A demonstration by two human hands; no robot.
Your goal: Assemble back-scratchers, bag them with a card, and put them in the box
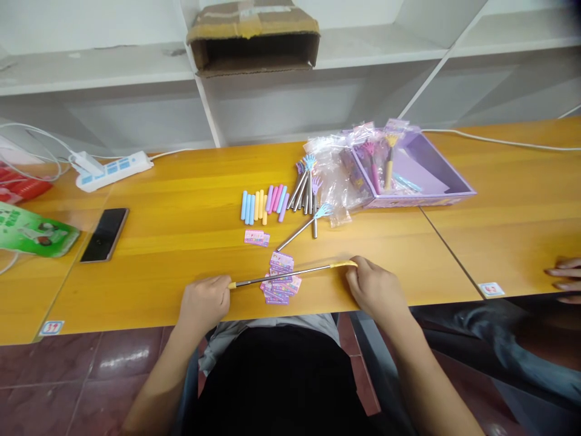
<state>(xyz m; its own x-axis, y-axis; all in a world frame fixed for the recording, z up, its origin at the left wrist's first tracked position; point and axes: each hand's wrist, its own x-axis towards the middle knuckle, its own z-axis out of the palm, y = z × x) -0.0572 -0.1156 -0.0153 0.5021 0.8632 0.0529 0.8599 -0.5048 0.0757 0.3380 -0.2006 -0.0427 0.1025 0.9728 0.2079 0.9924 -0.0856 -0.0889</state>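
My left hand [205, 298] is closed on one end of an extended metal telescopic rod [281, 277]. My right hand [374, 287] is closed round the rod's other end, which has a yellow part. The rod stretches across a small pile of purple paper cards [279, 284] at the table's front edge. Beyond it lie one more loose card [256, 238], a row of pastel handle sleeves [264, 204], and a bunch of metal rods with little hand-shaped heads [307, 191]. One extended blue-headed rod [303, 227] lies apart from the bunch.
A purple box [447, 181] with plastic bags [338, 166] sits back right. A phone [105, 234], a green packet [34, 232] and a power strip [113, 170] lie on the left. A cardboard box [254, 36] rests on the shelf. Another person's hand [565, 278] rests on the table's right edge.
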